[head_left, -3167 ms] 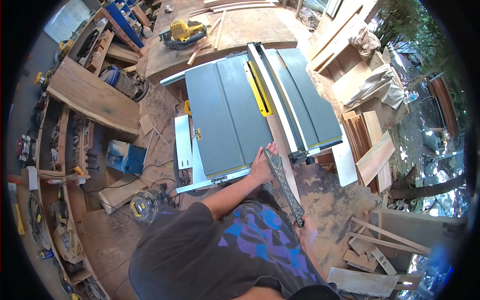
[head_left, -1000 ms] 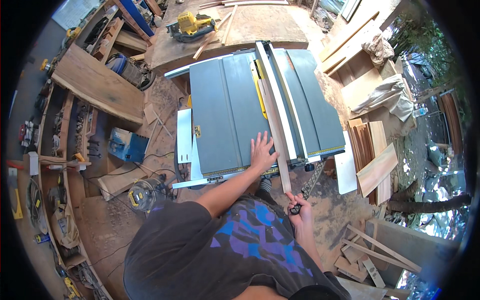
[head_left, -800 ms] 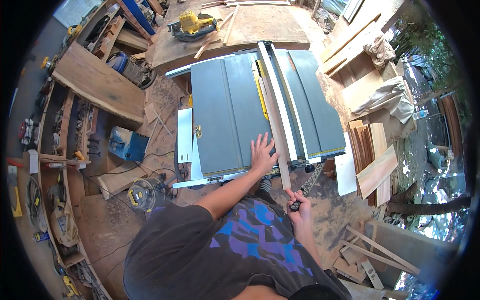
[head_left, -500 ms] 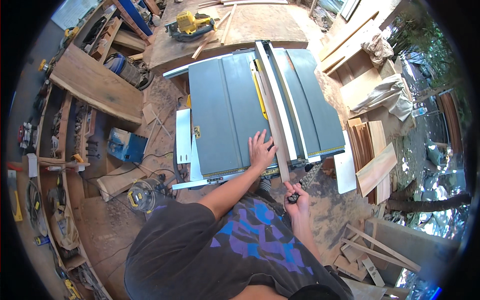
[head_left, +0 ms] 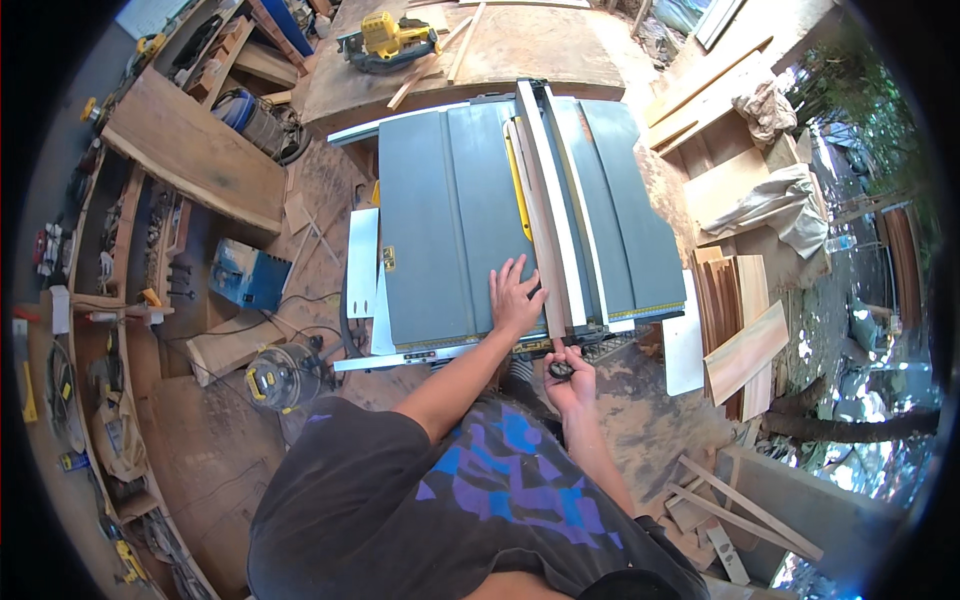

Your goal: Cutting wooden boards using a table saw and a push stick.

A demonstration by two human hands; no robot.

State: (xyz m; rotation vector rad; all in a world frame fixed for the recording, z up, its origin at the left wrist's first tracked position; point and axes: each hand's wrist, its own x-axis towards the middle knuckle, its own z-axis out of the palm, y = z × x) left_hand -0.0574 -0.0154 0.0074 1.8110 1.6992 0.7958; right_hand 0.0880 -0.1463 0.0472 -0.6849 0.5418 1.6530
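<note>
A long, narrow wood strip (head_left: 551,268) lies on the grey-blue table saw (head_left: 430,200), along the left side of the pale rip fence (head_left: 568,235). Beside the strip, my left hand (head_left: 516,300) rests on the saw top with its fingers spread and fingertips close to the wood. At the front edge, my right hand (head_left: 572,382) is closed around a small black object (head_left: 561,370), its exact kind unclear. Those fingers meet the near end of the strip. A narrow yellow piece (head_left: 519,185) lies in the saw top left of the strip.
A yellow circular saw (head_left: 388,42) sits on the wooden bench beyond. Stacked boards (head_left: 735,330) stand at right, with offcuts (head_left: 740,510) lower down. A round machine (head_left: 285,378), a blue box-shaped machine (head_left: 248,275) and cables lie on the left floor beside shelves.
My right hand has moved forward and left, up to the saw's front edge, with the black object. The strip's near end has slid forward with it. My left hand stays nearly in place.
</note>
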